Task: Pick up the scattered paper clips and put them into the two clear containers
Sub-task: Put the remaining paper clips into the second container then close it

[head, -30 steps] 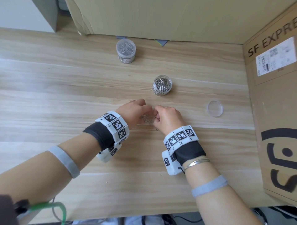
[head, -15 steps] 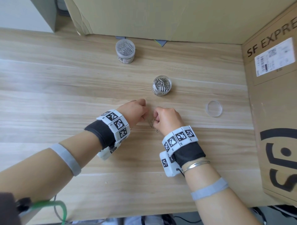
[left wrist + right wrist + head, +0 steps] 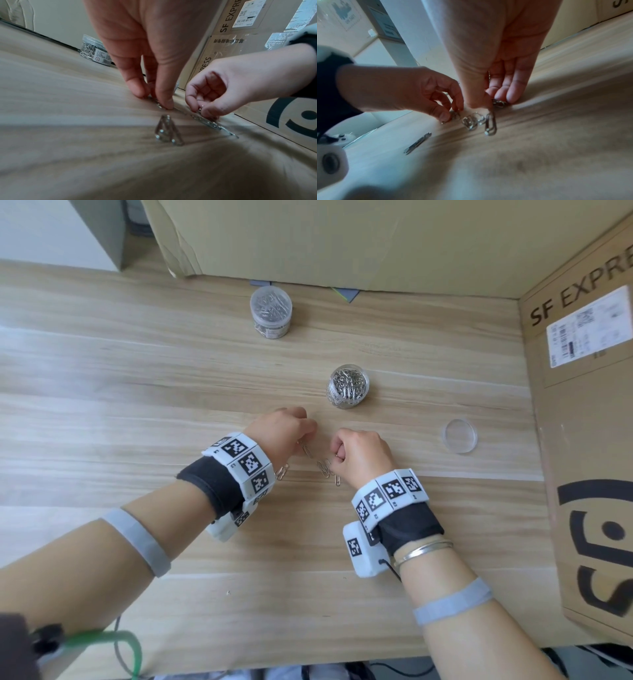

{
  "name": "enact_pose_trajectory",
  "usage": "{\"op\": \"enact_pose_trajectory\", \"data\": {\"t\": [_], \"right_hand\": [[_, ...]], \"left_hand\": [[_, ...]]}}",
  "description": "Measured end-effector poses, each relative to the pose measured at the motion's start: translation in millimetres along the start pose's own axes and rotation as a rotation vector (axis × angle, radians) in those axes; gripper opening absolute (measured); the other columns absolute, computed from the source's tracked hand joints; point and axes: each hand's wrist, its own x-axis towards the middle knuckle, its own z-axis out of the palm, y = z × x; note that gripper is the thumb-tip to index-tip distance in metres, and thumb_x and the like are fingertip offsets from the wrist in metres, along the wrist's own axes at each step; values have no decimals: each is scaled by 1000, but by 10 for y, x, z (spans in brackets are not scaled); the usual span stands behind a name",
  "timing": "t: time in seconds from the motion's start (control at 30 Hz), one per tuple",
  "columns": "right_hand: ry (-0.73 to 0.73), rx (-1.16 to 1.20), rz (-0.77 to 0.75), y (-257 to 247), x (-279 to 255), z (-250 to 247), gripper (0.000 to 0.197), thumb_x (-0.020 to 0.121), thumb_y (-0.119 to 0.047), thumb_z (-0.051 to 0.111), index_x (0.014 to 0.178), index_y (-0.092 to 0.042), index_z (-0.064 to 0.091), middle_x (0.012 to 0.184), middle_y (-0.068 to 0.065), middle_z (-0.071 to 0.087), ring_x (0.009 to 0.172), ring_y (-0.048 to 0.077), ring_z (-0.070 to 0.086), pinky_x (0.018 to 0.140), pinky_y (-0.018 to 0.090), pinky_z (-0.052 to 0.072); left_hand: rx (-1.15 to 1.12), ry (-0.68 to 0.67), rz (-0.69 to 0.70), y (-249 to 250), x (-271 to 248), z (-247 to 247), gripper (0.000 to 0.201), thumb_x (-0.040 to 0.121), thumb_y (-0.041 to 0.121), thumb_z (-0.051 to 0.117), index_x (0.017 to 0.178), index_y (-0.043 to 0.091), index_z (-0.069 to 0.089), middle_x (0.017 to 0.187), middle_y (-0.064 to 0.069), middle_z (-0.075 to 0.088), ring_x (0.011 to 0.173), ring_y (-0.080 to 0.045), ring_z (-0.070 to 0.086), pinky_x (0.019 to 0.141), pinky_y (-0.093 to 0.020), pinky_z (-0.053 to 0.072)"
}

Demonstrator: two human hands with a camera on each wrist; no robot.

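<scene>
Both hands down on the last loose clips at mid-desk.

We see the open jar (image 3: 348, 386), centre frame, packed with silver clips, its lid (image 3: 459, 435) lying to the right; the capped jar (image 3: 270, 311), also full, stands upper centre. Our left hand (image 3: 279, 433) pinches one clip, and our right hand (image 3: 363, 455) pinches another, fingers curled. The loose paper clips (image 3: 323, 467) lie flat on the desk (image 3: 137, 388), strung diagonally from upper left to lower right.

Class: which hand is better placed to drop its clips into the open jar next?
Right hand: it pinches clips, and the open jar stands just beyond it, nearer than to the left hand.
</scene>
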Motion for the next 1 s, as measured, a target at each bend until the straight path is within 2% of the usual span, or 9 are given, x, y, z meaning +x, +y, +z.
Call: {"op": "enact_pose_trajectory", "data": {"t": [0.13, 0.33, 0.5, 0.63, 0.73, 0.8, 0.87, 0.93, 1.0], "right_hand": [[143, 113, 19, 6, 121, -189, 14, 75, -7, 60, 83, -16, 66, 70, -7, 61, 78, 17, 64, 74, 27, 51], [314, 220, 37, 10, 457, -496, 11, 74, -12, 64, 81, -20, 66, 55, -16, 49, 64, 7, 54, 72, 20, 47], [346, 250, 35, -16, 610, -550, 8, 78, -13, 66, 85, -17, 67, 64, -13, 56, 63, 6, 54, 75, 24, 51], [381, 294, 30, 12, 588, -573, 10, 80, -19, 70, 90, -17, 68, 78, -7, 63, 70, 8, 57, 73, 18, 47], [409, 264, 49, 66, 502, -552, 7, 81, -22, 69, 87, -18, 68, 78, -5, 64, 71, 10, 56, 73, 23, 48], [383, 236, 67, 105, 418, -483, 4, 82, -22, 68, 84, -19, 68, 76, -5, 65, 72, 13, 59, 74, 28, 51], [347, 245, 83, 131, 322, -403, 7, 82, -20, 67, 89, -19, 66, 73, -6, 63, 74, 17, 62, 75, 32, 53], [343, 262, 78, 140, 229, -324, 18, 82, -18, 66, 99, -17, 60, 73, -7, 61, 73, 17, 61, 74, 29, 50], [378, 280, 56, 139, 161, -256, 25, 82, -14, 65, 104, -14, 54, 75, -5, 62, 69, 16, 58, 69, 28, 47]], "left_hand": [[13, 1, 4, 4, 3, 15, 17, 84, 4, 53, 97, 10, 61, 104, -8, 59, 98, -27, 55, 78, -34, 44], [41, -53, 0, 4, 54, 5, 17, 87, 4, 51, 102, 9, 59, 108, -8, 58, 102, -27, 55, 82, -35, 45], [87, -72, -3, -2, 75, 13, 18, 93, 11, 46, 108, 10, 55, 112, -8, 55, 106, -27, 53, 83, -36, 46], [94, -68, 7, -17, 89, 1, 18, 94, 11, 43, 108, 10, 54, 110, -10, 55, 104, -28, 53, 79, -36, 45], [46, -72, -12, -4, 115, -31, 18, 93, 9, 44, 107, 8, 55, 109, -11, 56, 97, -29, 56, 77, -34, 44], [-34, -47, -32, 26, 136, -88, 17, 93, 9, 45, 106, 7, 56, 108, -12, 56, 89, -28, 57, 74, -30, 43], [-82, 8, -37, 75, 168, -167, 17, 93, 11, 46, 105, 6, 57, 108, -13, 57, 91, -29, 58, 77, -32, 45], [-95, 78, -30, 138, 218, -248, 16, 92, 12, 48, 102, 6, 58, 106, -13, 57, 93, -30, 58, 80, -35, 45], [-114, 143, -26, 197, 289, -329, 15, 91, 12, 49, 100, 5, 59, 104, -14, 58, 93, -31, 57, 78, -33, 43]]}}
